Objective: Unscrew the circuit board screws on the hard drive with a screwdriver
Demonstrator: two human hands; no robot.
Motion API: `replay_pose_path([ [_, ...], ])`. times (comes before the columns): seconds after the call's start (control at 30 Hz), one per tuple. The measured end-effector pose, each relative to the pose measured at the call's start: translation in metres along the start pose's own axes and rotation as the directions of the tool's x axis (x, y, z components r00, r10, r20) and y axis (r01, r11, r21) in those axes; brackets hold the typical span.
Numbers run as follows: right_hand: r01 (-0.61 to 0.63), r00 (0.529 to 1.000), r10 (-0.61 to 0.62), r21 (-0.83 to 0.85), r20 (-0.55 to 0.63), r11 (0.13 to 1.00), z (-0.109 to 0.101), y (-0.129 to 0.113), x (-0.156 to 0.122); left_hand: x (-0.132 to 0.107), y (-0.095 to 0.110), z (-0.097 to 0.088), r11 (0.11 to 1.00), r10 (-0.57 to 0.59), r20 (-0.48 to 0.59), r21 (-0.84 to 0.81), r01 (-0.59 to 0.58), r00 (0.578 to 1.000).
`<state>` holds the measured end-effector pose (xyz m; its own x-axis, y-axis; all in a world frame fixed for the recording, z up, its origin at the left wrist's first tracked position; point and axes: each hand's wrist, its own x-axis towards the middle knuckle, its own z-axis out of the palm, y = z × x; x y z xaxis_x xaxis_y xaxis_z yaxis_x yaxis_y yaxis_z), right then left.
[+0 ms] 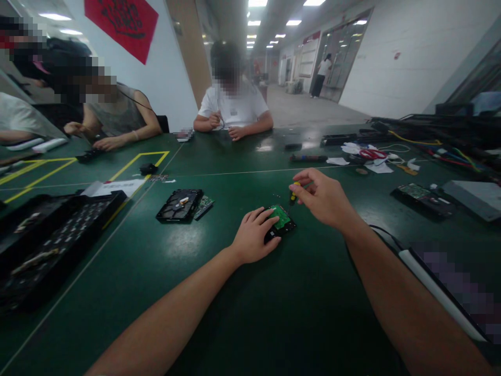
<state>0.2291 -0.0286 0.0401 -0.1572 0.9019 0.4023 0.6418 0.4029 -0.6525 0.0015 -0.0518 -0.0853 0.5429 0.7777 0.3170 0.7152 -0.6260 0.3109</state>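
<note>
A small black hard drive with a green circuit board (282, 219) on top lies on the green table in front of me. My left hand (253, 236) lies over its left side with fingers curled onto it, holding it down. My right hand (321, 198) hovers just right of the drive, pinching a small screwdriver with a yellow handle (293, 194) whose tip points down at the board's far edge.
An opened hard drive with a loose green board (180, 204) lies to the left. A black tray (50, 235) fills the left edge. More drives (425, 197), scissors (371, 154), papers and cables lie at right. People sit across the table.
</note>
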Motion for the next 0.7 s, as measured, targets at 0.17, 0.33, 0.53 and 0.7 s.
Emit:
replay_pose_path([
  [0.17, 0.028, 0.999, -0.027, -0.031, 0.043, 0.999, -0.0036, -0.0032, -0.0004, -0.0002, 0.0000, 0.0007, 1.000, 0.000, -0.011, 0.002, 0.000, 1.000],
  [0.33, 0.062, 0.998, -0.059, -0.120, 0.025, 0.991, -0.0052, -0.0064, -0.0009, -0.0002, -0.0004, 0.0022, 0.999, -0.022, -0.042, -0.024, 0.021, 0.999],
  [0.53, 0.059, 0.997, -0.066, -0.188, -0.029, 0.980, -0.0036, -0.0049, -0.0001, -0.0006, 0.0014, 0.0022, 0.998, -0.054, -0.064, -0.026, 0.052, 0.997],
  [0.7, 0.091, 0.992, -0.111, -0.279, -0.057, 0.956, -0.0059, -0.0045, 0.0010, -0.0010, 0.0019, 0.0018, 0.999, -0.046, -0.050, 0.018, 0.047, 0.998],
])
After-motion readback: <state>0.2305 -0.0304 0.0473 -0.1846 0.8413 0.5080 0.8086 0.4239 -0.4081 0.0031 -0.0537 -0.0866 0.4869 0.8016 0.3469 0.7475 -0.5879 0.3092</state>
